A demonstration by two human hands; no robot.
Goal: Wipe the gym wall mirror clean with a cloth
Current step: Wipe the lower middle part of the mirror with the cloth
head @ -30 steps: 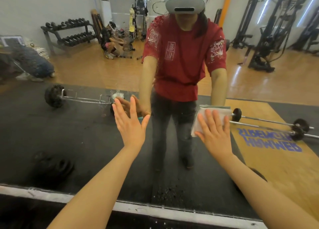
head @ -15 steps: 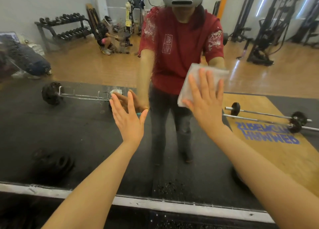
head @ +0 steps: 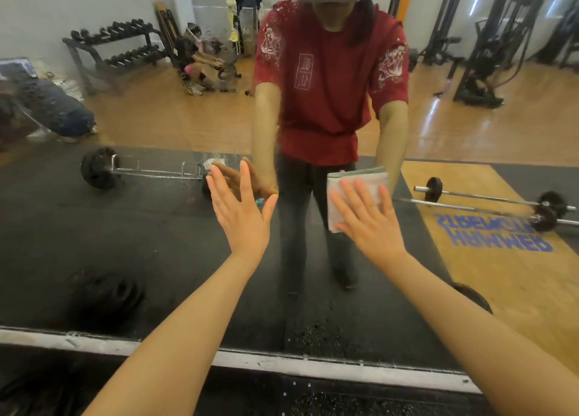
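The wall mirror fills the view, and water droplets speckle the glass on its left and near its bottom edge. A folded white cloth lies flat on the glass at centre right. My right hand presses it there with fingers spread, covering its lower half. My left hand rests on the mirror to the left of the cloth, palm flat, fingers apart, holding nothing. Both hands meet their own reflections.
The mirror's pale metal bottom frame runs across below my forearms, with dark floor under it. The glass reflects a person in a red shirt, barbells, a dumbbell rack and gym machines behind me.
My right hand swept the cloth up the glass toward the middle, then back down to about its earlier height. My left hand stayed in place on the mirror.
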